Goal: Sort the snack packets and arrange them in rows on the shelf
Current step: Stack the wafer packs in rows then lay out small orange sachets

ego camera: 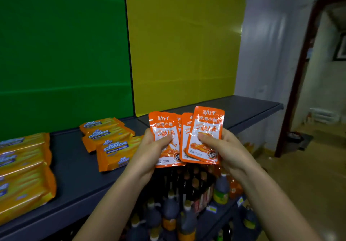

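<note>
Now both hands grip orange fish-snack packets, frame centre, above shelf [243, 109] edge: left hand [149, 152] clamped on one pair, right hand [222, 147] on another. Best lay them flat w/ labels up, in a row right of Cal Cheese wafers [110, 139].

Dark sauce bottles [169, 210] crowd below, green panel [63, 53] beside yellow panel [183, 44] behind.
</note>
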